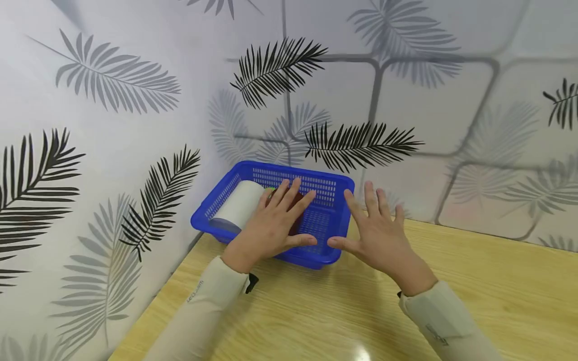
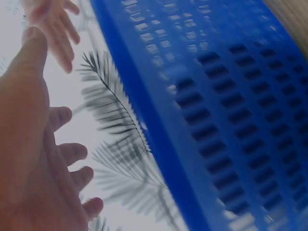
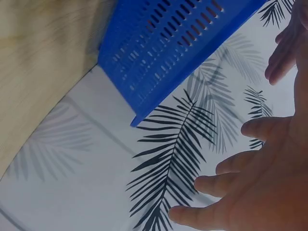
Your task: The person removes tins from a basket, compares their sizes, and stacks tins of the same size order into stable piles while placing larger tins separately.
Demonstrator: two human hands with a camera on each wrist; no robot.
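Observation:
A blue slotted plastic basket [image 1: 329, 256] stands on the wooden table [image 1: 474, 301] against the wall. A white roll [image 1: 241, 203] lies in its left part, beside a dark red object [image 1: 295, 200] mostly hidden under my left hand. My left hand [image 1: 275, 220] hovers over the basket with fingers straight and spread, holding nothing. My right hand [image 1: 377, 228] is open just right of the basket's near right corner, thumb close to the rim. The left wrist view shows the basket wall [image 2: 226, 110] and my left hand [image 2: 33, 159]; the right wrist view shows the basket [image 3: 163, 53] and my right hand [image 3: 255, 192].
Walls papered with a palm-leaf pattern [image 1: 356, 143] close in behind and to the left of the basket. The table's left edge [image 1: 149, 311] runs along the left wall. Bare wood stretches to the right and toward me.

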